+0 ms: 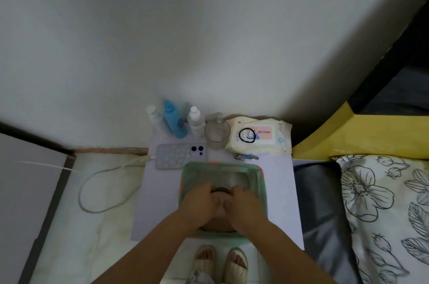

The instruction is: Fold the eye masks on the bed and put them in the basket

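Observation:
A green basket with orange patches stands on a small pale table in front of me. Both my hands are down inside it. My left hand and my right hand are side by side, fingers curled onto a pinkish-beige eye mask that shows between them. A dark strap or edge peeks out just beyond my fingertips. My hands hide most of the mask, so its fold cannot be made out.
Behind the basket are a phone on a charging cable, three small bottles, a clear cup, a wipes pack with a black hair tie, and nail clippers. The bed with a floral pillow is at right. My slippered feet are below.

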A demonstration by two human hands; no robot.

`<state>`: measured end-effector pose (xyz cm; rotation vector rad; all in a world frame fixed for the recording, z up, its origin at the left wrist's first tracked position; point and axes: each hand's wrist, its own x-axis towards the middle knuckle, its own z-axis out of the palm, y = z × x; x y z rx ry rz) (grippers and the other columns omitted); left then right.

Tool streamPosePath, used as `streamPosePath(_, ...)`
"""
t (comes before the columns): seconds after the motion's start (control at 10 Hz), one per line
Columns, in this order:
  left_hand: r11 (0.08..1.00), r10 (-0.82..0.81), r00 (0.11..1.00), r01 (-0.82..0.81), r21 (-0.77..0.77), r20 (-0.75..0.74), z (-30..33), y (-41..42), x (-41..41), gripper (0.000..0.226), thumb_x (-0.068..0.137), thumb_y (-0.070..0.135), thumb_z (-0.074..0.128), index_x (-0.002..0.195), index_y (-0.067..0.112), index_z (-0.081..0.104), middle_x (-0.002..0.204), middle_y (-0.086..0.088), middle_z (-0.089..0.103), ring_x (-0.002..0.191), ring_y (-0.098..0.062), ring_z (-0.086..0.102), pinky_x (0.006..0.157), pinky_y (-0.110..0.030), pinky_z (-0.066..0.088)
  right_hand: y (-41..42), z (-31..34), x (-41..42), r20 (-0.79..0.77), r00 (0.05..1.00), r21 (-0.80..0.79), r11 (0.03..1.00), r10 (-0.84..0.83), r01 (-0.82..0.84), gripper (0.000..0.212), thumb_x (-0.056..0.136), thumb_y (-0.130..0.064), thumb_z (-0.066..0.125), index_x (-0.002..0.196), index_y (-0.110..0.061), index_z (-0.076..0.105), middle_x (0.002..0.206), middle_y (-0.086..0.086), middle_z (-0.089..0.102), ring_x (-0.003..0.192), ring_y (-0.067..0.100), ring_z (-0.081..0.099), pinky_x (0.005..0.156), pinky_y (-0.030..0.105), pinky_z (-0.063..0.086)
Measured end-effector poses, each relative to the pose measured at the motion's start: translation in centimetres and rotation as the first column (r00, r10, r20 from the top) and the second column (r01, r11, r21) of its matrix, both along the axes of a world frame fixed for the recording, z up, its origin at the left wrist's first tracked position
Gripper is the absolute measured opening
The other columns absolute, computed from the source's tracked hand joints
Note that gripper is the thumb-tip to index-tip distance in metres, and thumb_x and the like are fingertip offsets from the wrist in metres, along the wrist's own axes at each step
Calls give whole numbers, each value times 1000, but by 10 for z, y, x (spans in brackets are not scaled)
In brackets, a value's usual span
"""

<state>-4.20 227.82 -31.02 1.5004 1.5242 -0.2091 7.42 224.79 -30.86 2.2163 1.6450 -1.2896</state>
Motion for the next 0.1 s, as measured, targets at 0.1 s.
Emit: streamPosePath(0.1, 1000, -1, 1000, 1, 12, -17, 23, -6, -2, 36, 93, 21, 43, 127, 11, 50, 130, -9, 56, 117, -22, 53, 95, -26, 41, -2, 23, 2, -11, 998, -36, 998, 59, -60, 39, 94, -27, 41, 128, -8, 45, 127, 14, 55, 113, 28, 55, 89, 32, 45)
